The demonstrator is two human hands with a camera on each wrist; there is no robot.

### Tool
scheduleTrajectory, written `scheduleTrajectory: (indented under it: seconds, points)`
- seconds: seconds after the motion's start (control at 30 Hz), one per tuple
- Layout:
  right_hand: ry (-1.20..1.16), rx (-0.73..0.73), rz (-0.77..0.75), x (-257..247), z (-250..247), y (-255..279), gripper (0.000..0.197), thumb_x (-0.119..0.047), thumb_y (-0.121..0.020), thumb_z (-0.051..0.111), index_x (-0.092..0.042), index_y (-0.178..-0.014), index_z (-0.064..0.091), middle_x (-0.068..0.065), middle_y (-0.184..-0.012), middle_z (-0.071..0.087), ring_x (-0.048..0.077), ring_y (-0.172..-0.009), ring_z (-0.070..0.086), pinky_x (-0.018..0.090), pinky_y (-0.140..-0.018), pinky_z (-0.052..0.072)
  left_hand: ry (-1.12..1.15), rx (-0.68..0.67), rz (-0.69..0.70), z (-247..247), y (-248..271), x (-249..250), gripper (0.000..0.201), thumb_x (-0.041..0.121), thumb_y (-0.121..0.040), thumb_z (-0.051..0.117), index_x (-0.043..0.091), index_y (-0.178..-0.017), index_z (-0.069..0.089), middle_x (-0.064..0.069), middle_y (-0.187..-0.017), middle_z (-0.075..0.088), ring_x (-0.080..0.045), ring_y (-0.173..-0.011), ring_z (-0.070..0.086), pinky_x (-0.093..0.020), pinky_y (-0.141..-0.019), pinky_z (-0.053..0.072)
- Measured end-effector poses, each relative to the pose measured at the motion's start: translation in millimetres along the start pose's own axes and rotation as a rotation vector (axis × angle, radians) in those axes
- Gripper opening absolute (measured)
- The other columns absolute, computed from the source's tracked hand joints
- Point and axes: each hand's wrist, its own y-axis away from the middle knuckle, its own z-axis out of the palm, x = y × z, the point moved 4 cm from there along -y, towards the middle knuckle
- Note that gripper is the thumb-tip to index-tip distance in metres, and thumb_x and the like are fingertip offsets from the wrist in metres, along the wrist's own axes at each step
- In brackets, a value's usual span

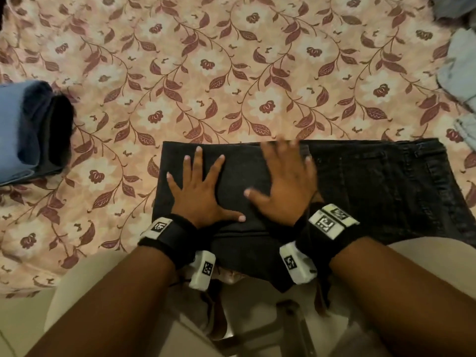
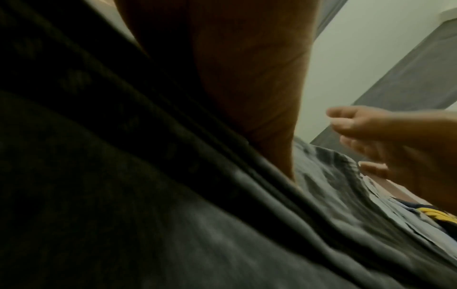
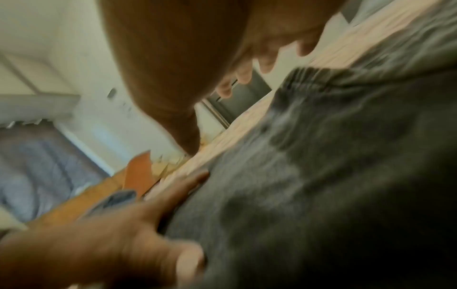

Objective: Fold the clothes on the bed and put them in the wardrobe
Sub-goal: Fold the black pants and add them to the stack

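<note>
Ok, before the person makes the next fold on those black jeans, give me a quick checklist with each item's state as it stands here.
1. Both hands free to grip: ok. Left hand and right hand lie flat with fingers spread on the black jeans.
2. Folded layer lies flat: ok. No bunching shows under the palms.
3. Jeans fully on the bedsheet: not ok. The near end hangs over the bed edge.
4. Room to fold: ok. Bare sheet lies beyond and left of the jeans.
5. Folded stack kept apart: ok, at the left.
6. Wardrobe ready: cannot tell, not identifiable in any view.
</note>
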Motion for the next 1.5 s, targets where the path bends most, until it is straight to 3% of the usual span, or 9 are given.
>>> scheduleTrajectory:
  seconds: [0.07,0.17,0.63,0.9,1.07,1.23,1.37,1.43,1.5]
  points:
    - [0.101,-0.264,-0.004,-1.0,34.4,9.0,0.122,-0.098,-0.068,0.037,-0.035,-0.159,-0.015,-0.004,-0.169,-0.019,0.025,-0.155,-0.014,0.061,-0.122,-0.005,-0.004,0.018,-0.007,-0.8,-5.6,-10.6,0.15,0.105,-0.038,0.059,0.055,-0.157,-0.018,0.006,-0.165,-0.038,-0.028,-0.154,-0.032,-0.074,-0.113,-0.016]
    - [0.125,-0.278,0.067,22.5,45.2,7.4,0.128,-0.106,-0.06,0.022,-0.035,-0.156,-0.024,-0.011,-0.164,-0.031,0.015,-0.153,-0.025,0.065,-0.115,-0.02,-0.003,0.1,0.03,-2.2,-11.1,-34.5,0.143,0.112,-0.043,0.042,0.051,-0.16,-0.012,0.007,-0.171,-0.026,-0.023,-0.158,-0.023,-0.067,-0.123,-0.01]
    - [0.092,-0.311,0.051,34.2,34.2,10.3,0.134,-0.107,-0.057,0.025,-0.032,-0.157,-0.025,-0.011,-0.163,-0.032,0.014,-0.151,-0.028,0.068,-0.113,-0.018,0.02,0.259,-0.239,11.3,34.4,-40.9,0.101,0.099,-0.079,0.015,0.045,-0.162,-0.002,0.003,-0.175,-0.007,-0.03,-0.16,-0.002,-0.062,-0.126,0.01]
    - [0.124,-0.261,-0.048,17.4,47.5,77.2,0.111,-0.096,-0.076,0.02,-0.033,-0.157,-0.022,-0.011,-0.164,-0.031,0.019,-0.151,-0.03,0.066,-0.113,-0.022,0.127,0.189,-0.359,21.7,70.9,-64.4,0.098,0.094,-0.084,0.027,0.04,-0.164,0.012,-0.003,-0.174,0.001,-0.036,-0.159,0.003,-0.063,-0.122,0.023]
    - [0.078,-0.297,0.101,63.7,31.8,98.5,0.107,-0.095,-0.078,0.019,-0.035,-0.158,-0.017,-0.013,-0.166,-0.025,0.021,-0.155,-0.019,0.062,-0.119,-0.013,0.311,0.195,-0.324,21.0,78.7,-71.9,0.096,0.07,-0.087,0.066,0.024,-0.162,0.03,-0.014,-0.169,0.018,-0.04,-0.152,0.023,-0.054,-0.123,0.03]
    - [-0.328,-0.323,0.199,71.4,-21.2,114.5,0.111,-0.083,-0.08,0.053,-0.036,-0.161,-0.006,0.0,-0.169,0.018,0.025,-0.153,0.024,0.047,-0.123,0.024,0.618,0.321,-0.473,11.9,90.2,-73.3,0.096,0.07,-0.071,0.078,0.016,-0.145,0.05,-0.016,-0.141,0.059,-0.041,-0.123,0.059,-0.052,-0.105,0.051]
    - [-0.647,0.006,0.095,76.4,-94.6,146.3,0.076,-0.059,-0.089,0.065,-0.031,-0.154,0.038,-0.002,-0.133,0.066,0.008,-0.119,0.062,0.027,-0.101,0.046,0.922,0.235,-0.751,15.1,106.3,-85.8,0.088,0.06,-0.07,0.083,-0.003,-0.128,0.063,-0.023,-0.12,0.07,-0.039,-0.1,0.068,-0.046,-0.091,0.057]
    - [-0.728,0.122,0.118,89.4,-105.4,166.3,0.067,-0.058,-0.087,0.067,-0.027,-0.144,0.052,-0.008,-0.111,0.073,0.001,-0.104,0.067,0.026,-0.095,0.05,1.185,0.268,-0.724,8.5,113.1,-78.5,0.074,0.049,-0.059,0.085,-0.001,-0.111,0.07,-0.02,-0.106,0.073,-0.037,-0.088,0.071,-0.048,-0.084,0.061]
    - [-0.731,0.106,0.188,103.9,-94.5,174.7,0.07,-0.064,-0.082,0.067,-0.023,-0.138,0.057,-0.007,-0.1,0.075,0.005,-0.098,0.068,0.033,-0.095,0.053,1.276,0.331,-0.631,-7.7,122.2,-58.0,0.038,0.031,-0.078,0.083,0.005,-0.102,0.068,-0.017,-0.104,0.072,-0.032,-0.083,0.067,-0.042,-0.079,0.058]
